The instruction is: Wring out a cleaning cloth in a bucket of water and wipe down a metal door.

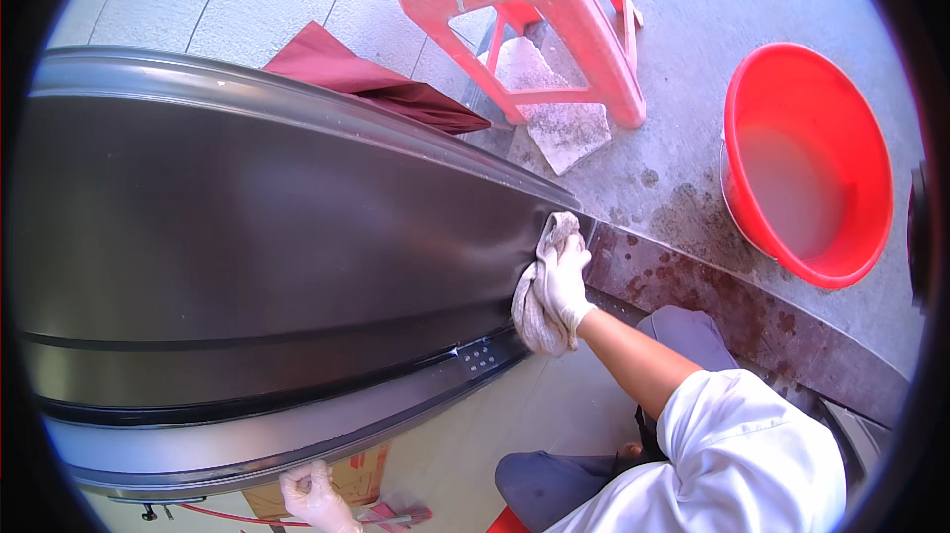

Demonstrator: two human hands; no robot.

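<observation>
A large dark brown metal door (277, 226), curved by the lens, fills the left and middle of the view. My right hand (562, 281), in a pale thin glove, is closed around a grey-white wiping cloth (539, 320) and presses it against the door's narrow right end. Below the cloth a small metal plate with several screws (478, 359) sits on the door's edge. My left hand (315, 499), gloved too, is at the door's near edge at the bottom. Its fingers are curled against that edge; their tips are partly hidden.
A red bucket (807, 167) of cloudy water stands at the right. A pink plastic stool (524, 28) stands beyond the door, with a broken slab piece (569, 132) by its legs. Maroon cloth (366, 83) lies behind the door. A wet, dark red sill (732, 310) runs to the right.
</observation>
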